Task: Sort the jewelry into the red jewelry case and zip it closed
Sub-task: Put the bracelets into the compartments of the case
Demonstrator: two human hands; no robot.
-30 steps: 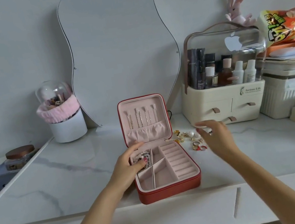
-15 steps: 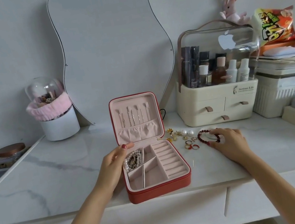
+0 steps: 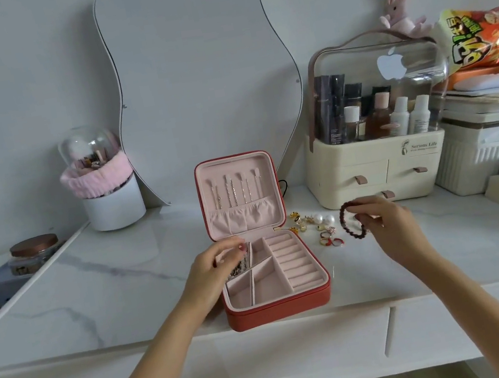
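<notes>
The white marble table (image 3: 91,283) carries everything, with a wavy-edged mirror (image 3: 199,81) leaning on the wall behind. To the right stands a cream cosmetics organiser (image 3: 378,172) with a clear domed lid and bottles inside. The red jewelry case (image 3: 279,307) sits at the table's front edge, unzipped, its lid upright and showing a pink lining with necklaces hung above a gathered pocket. The left hand (image 3: 218,264) rests at the case's back-left compartment, fingers curled over a beaded piece lying there; whether it actually grips the beads cannot be told. The right hand (image 3: 385,228) is raised just right of the case and pinches a dark red bead bracelet (image 3: 349,221), which hangs as a loop above the table. Between case and bracelet lie loose earrings (image 3: 310,219), two with pearls, and several rings (image 3: 330,238) on the marble
</notes>
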